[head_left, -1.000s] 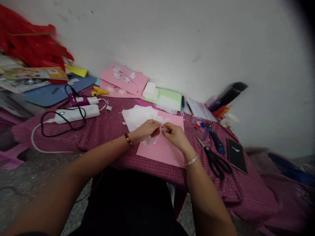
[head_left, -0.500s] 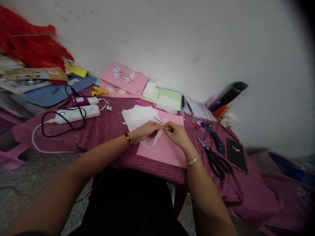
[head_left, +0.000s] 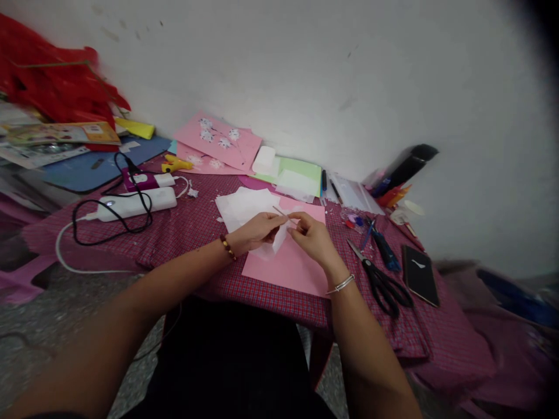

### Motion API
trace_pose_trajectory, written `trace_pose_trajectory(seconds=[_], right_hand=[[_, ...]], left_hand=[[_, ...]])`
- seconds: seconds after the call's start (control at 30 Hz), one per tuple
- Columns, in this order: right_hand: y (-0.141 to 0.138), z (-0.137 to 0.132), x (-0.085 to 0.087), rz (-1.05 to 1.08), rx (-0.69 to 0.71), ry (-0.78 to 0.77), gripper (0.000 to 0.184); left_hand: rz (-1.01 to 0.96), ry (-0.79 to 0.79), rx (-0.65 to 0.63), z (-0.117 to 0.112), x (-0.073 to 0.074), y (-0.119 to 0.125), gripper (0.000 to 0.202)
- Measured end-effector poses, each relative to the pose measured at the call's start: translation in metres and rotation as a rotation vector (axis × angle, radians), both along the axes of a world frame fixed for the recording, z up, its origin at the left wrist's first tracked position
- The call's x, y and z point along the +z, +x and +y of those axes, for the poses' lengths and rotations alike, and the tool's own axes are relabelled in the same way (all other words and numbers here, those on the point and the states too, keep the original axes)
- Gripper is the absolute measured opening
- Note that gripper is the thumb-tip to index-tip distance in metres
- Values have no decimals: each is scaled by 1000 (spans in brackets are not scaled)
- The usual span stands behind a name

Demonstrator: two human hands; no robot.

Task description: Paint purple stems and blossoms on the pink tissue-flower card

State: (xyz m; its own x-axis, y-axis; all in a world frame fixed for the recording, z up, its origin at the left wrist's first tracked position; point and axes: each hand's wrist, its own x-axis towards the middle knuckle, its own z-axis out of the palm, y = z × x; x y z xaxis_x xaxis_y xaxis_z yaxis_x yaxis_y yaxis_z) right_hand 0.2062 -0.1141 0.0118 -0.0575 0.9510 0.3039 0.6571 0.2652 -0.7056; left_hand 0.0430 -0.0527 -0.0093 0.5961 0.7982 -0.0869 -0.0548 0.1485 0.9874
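Observation:
Over the pink sheet [head_left: 288, 270], my left hand [head_left: 259, 230] is closed, pinching a thin stick [head_left: 279, 211] and thin white paper [head_left: 271, 249] that hangs below the fingers. My right hand [head_left: 313, 234] meets it from the other side, its thumb and fingertips closed at the stick's lower end. The paper between the fingertips is partly hidden, so how it lies around the stick is unclear. Loose white sheets [head_left: 240, 205] lie under and behind my left hand, overlapping the pink sheet.
Black-handled scissors [head_left: 379, 282] and a dark notebook [head_left: 420, 273] lie at right. A white power strip [head_left: 135, 203] with looping cables and a yellow glue gun [head_left: 176, 163] are at left. Pink cards with white flowers [head_left: 218, 142] rest against the wall.
My right fingers have loosened and shifted slightly around the stick. The paper below my left hand has swung a little. Both hands stay in nearly the same place.

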Motion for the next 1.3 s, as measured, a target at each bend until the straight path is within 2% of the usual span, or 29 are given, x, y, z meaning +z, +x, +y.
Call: trace_pose_trajectory(seconds=[0.13, 0.3, 0.47, 0.67, 0.83, 1.03, 1.17, 1.3], right_hand=[[-4, -1, 1, 66, -15, 33, 20], [-5, -4, 3, 75, 41, 22, 22], [-4, -4, 2, 53, 87, 3, 18], [0, -2, 1, 22, 37, 34, 6], [3, -1, 2, 29, 6, 30, 8], [-4, -7, 6, 96, 111, -12, 19], [-7, -8, 6, 88, 124, -35, 19], [-8, -8, 6, 72, 113, -33, 14]], left_hand=[[-121, -147, -16, 0, -2, 2, 30], [-125, -264, -81, 0, 1, 3, 15], [-172, -250, -86, -1, 5, 1, 11], [-137, -263, -39, 3, 7, -1, 14], [-99, -273, -10, 3, 9, -2, 16], [-134, -259, -1, 0, 11, 1, 19], [-152, -334, 37, -4, 17, 3, 21], [-211, -377, 12, -6, 23, 3, 22]])
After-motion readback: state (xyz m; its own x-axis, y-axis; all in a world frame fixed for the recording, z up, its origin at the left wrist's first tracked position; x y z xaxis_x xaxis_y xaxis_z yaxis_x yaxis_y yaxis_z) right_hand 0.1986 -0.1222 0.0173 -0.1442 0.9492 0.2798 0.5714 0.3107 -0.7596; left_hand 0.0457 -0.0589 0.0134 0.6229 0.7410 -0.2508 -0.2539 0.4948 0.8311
